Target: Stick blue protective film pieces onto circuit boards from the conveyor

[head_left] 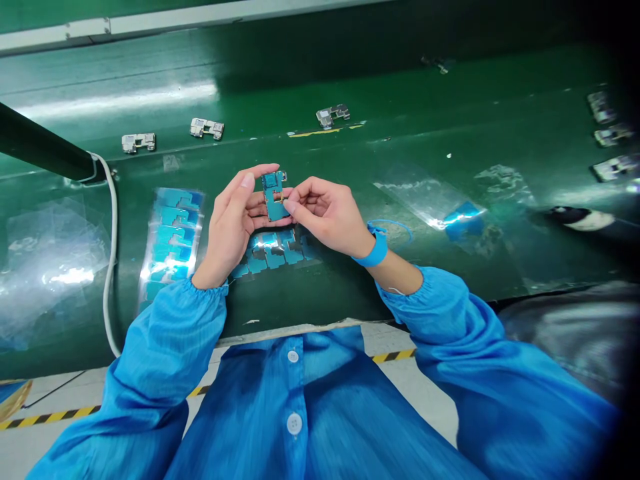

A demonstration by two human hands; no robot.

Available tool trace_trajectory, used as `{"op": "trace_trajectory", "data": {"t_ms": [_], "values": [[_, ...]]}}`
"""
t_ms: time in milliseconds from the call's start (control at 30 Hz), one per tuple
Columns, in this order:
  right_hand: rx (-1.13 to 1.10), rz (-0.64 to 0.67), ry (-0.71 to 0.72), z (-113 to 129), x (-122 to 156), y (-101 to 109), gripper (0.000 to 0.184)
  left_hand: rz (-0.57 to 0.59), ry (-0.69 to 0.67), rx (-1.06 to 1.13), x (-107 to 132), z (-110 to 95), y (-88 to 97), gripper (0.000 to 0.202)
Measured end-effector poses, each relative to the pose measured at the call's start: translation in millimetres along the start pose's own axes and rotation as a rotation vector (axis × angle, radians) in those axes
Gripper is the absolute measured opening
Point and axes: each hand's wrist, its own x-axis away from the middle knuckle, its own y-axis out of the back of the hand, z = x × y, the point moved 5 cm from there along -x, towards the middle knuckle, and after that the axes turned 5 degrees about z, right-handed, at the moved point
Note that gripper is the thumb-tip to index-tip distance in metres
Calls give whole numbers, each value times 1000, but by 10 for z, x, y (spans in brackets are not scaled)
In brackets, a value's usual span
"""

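Note:
A small blue-green circuit board (274,197) with a gold-coloured connector sits upright in front of me. My left hand (231,230) cradles it, fingers curled behind its left edge. My right hand (325,213) pinches its lower right side between thumb and fingertips. Below the hands, a sheet of blue film pieces (273,253) lies on the green conveyor belt (320,297). A longer strip of similar blue pieces (173,237) lies to the left, beside my left wrist.
Several metal-framed board parts (207,128) stand in a row along the belt's far side, with more at the right edge. Clear plastic film (47,273) and a white cable (113,247) lie at left. A blue wrist strap (377,250) circles my right wrist.

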Motion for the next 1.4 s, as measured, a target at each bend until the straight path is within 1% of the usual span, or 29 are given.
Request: {"op": "trace_trajectory", "data": {"t_ms": [200, 333, 633, 833, 1133, 1400], "values": [[3, -1, 18, 5, -1, 3, 30, -18, 7, 8, 7, 4, -1, 51], [2, -1, 7, -2, 1, 3, 34, -19, 1, -8, 9, 2, -2, 53], [-115, 29, -9, 20, -25, -9, 48, -30, 17, 20, -4, 1, 5, 49], [-102, 16, -15, 35, -24, -4, 52, -30, 14, 18, -12, 17, 15, 48], [-73, 9, -9, 30, -11, -11, 48, -24, 19, 3, -4, 21, 7, 52], [-69, 3, -9, 26, 1, -8, 47, -23, 3, -2, -4, 14, 2, 51]]}}
